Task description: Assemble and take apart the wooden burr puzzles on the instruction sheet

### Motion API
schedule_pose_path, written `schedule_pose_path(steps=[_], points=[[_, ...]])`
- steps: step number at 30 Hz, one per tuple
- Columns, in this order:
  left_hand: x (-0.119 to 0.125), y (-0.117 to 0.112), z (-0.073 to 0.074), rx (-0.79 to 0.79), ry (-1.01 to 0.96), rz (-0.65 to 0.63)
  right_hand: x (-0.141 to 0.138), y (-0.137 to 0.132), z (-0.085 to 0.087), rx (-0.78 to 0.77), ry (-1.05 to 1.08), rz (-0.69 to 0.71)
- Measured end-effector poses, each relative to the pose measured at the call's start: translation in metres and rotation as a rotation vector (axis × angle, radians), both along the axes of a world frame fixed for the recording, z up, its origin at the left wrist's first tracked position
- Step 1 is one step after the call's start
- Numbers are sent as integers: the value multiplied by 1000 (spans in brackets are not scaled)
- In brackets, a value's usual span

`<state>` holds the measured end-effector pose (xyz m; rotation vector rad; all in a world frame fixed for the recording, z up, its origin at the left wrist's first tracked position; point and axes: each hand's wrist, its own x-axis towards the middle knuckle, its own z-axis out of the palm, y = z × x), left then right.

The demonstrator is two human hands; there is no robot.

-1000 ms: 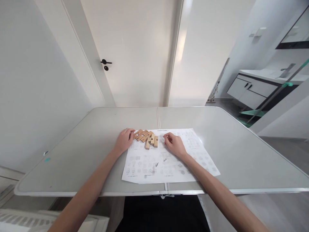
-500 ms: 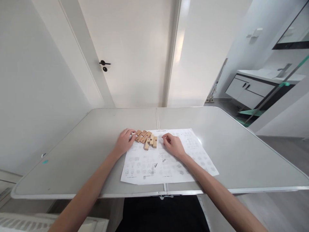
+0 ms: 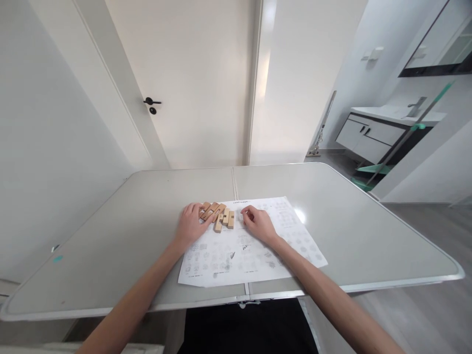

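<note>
While you lean over the grey folding table (image 3: 350,216), a cluster of pale wooden puzzle pieces (image 3: 218,215) lies flat on the printed sheet (image 3: 254,250), up toward 11 o'clock on that paper, near its far edge. Your left hand (image 3: 190,223) sits at 9 o'clock of the cluster, palm down and loose. Its fingertips (image 3: 202,215) rest against the leftmost pieces without closing round any of them. Your right hand (image 3: 258,223) lies at 3 o'clock of the cluster, just beside it but apart from the wood, with its heel on the paper. Its fingers (image 3: 246,214) are curled in toward the thumb, and you cannot tell from this view whether they pinch anything. The pieces are notched bars: some are laid on a slant side by side, and two shorter ones point toward you at the 5 o'clock end of the cluster. The sheet carries rows of small grey diagrams and lies across the table's centre seam, its near edge close to the table's near rim. Off at 9 o'clock on the tabletop, well apart from your hands, is a small teal mark (image 3: 57,258). Beyond the table at 11 o'clock a black door handle (image 3: 151,102) shows on the white door. At 2 o'clock stands a white cabinet (image 3: 372,135) with a washbasin top.
</note>
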<state>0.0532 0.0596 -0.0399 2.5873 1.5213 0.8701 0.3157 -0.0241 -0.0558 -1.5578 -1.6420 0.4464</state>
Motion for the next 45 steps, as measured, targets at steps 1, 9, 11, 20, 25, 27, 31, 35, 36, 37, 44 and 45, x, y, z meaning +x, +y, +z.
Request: schedule_pose_path(steps=[1, 9, 11, 20, 25, 27, 31, 35, 36, 37, 44, 45], points=[[1, 3, 2, -16, 16, 21, 0, 0, 0, 0, -1, 2], [30, 53, 27, -220, 233, 85, 0, 1, -1, 7, -12, 1], [39, 63, 33, -266, 288, 97, -1, 1, -1, 8, -16, 2], [46, 71, 58, -402, 473, 170, -1, 2, -2, 8, -14, 19], [27, 53, 68, -440, 494, 193, -1, 1, 0, 20, -10, 23], [17, 42, 69, -460, 486, 189, -1, 1, 0, 20, -6, 26], [-6, 23, 64, -465, 429, 194, -2, 1, 0, 14, 4, 28], [-22, 11, 58, -506, 345, 153, -2, -1, 0, 1, 13, 30], [-25, 9, 57, -522, 323, 144, -2, -1, 0, -1, 15, 32], [-27, 7, 56, -541, 302, 139, -2, -2, 0, -3, 17, 34], [-26, -5, 57, -638, 145, 144, -2, -4, 1, -6, 40, 49], [-25, -6, 57, -643, 121, 146, -2, -4, 1, -7, 47, 51]])
